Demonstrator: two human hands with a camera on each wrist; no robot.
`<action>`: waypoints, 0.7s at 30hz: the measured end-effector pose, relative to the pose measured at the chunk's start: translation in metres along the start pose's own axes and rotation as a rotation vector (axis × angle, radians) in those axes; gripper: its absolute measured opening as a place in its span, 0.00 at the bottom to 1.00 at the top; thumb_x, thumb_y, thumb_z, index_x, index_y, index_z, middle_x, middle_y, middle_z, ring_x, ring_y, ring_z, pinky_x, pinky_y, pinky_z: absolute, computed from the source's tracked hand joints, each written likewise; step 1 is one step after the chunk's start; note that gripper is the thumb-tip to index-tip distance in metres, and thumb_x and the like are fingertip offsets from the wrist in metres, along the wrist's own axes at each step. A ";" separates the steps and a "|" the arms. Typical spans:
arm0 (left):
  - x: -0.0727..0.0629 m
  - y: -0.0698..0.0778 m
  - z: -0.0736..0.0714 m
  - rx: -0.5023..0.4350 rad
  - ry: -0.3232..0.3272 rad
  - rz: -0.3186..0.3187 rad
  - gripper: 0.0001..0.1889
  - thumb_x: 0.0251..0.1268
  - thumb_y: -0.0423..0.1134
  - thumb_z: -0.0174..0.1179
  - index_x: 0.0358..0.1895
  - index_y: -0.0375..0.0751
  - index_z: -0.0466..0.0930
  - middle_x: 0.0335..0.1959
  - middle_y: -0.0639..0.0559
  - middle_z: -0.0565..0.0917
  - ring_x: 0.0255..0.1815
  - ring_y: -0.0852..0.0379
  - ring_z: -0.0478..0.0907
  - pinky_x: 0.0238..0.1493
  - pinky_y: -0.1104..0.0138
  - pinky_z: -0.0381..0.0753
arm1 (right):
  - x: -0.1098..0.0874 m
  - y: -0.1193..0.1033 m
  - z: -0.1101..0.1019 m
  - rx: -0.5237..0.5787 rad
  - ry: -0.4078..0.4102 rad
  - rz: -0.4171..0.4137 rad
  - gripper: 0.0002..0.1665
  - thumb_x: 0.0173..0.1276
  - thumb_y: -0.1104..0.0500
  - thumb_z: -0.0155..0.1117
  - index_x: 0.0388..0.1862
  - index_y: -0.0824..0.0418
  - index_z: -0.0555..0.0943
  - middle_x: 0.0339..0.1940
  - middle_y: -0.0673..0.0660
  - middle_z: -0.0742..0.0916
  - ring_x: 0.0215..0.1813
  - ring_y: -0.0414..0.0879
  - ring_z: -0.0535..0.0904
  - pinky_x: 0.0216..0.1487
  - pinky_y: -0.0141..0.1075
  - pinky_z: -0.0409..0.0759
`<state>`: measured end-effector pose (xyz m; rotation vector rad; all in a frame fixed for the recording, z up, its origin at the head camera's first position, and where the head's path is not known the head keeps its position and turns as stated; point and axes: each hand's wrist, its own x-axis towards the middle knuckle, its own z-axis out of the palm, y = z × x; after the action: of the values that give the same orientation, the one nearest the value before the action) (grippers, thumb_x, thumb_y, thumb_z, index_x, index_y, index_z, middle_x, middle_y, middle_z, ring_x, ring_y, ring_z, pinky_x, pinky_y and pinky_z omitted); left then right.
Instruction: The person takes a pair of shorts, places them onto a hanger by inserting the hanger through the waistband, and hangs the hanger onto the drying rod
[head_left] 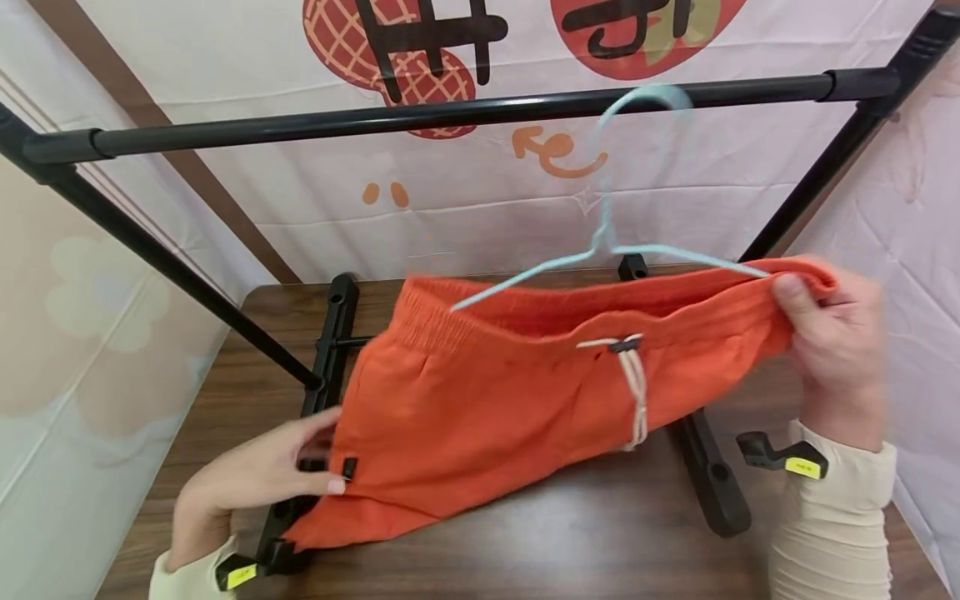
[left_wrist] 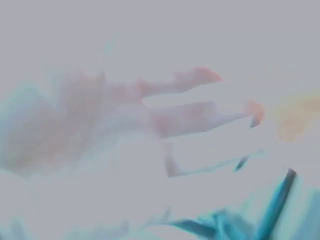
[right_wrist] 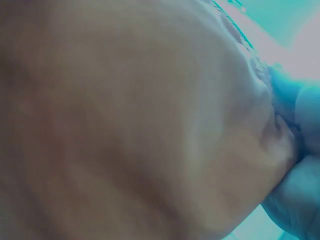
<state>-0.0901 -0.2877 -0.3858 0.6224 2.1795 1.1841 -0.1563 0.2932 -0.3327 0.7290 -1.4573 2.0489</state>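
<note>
Orange shorts (head_left: 480, 400) with a gathered waistband and white drawstring (head_left: 636, 387) stretch sideways over the table. My right hand (head_left: 840, 342) grips the waistband's right end, thumb in front, at the right arm of a light blue hanger (head_left: 547, 268). The hanger's left arm reaches into the open waist, and its hook overlaps the black rail in the head view. At the shorts' lower left, my left hand (head_left: 277, 458) has its thumb beside a small black tag (head_left: 349, 468). Its extended fingers (left_wrist: 185, 117) look washed out in the left wrist view. Orange cloth (right_wrist: 125, 120) fills the right wrist view.
A black rack spans the view, with a top rail (head_left: 337, 125), slanted posts and feet (head_left: 712, 475) on the brown wooden table (head_left: 570, 533). Behind hangs a printed white cloth (head_left: 480, 200), with more cloth at both sides.
</note>
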 end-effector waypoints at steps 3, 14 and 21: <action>0.019 0.026 0.001 0.239 0.169 0.084 0.48 0.63 0.42 0.76 0.83 0.56 0.58 0.76 0.50 0.74 0.71 0.63 0.77 0.66 0.68 0.80 | -0.003 0.009 0.005 -0.219 -0.157 0.012 0.08 0.71 0.71 0.68 0.44 0.77 0.88 0.35 0.51 0.94 0.32 0.37 0.85 0.36 0.23 0.80; 0.071 0.062 0.009 -0.028 -0.018 0.270 0.17 0.71 0.32 0.67 0.60 0.44 0.80 0.44 0.55 0.88 0.39 0.59 0.84 0.42 0.63 0.88 | -0.015 0.021 0.017 -0.397 -0.364 0.037 0.06 0.70 0.70 0.69 0.44 0.68 0.89 0.39 0.41 0.92 0.34 0.33 0.85 0.37 0.22 0.80; 0.079 0.056 0.027 -0.236 -0.043 0.237 0.19 0.77 0.31 0.59 0.67 0.34 0.75 0.50 0.55 0.89 0.44 0.60 0.87 0.48 0.64 0.88 | -0.016 0.025 0.019 -0.430 -0.336 0.058 0.08 0.67 0.73 0.70 0.43 0.67 0.90 0.38 0.42 0.92 0.33 0.34 0.84 0.37 0.22 0.79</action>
<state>-0.1222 -0.1940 -0.3706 0.8100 1.9311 1.5091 -0.1599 0.2662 -0.3551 0.8800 -2.0420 1.6156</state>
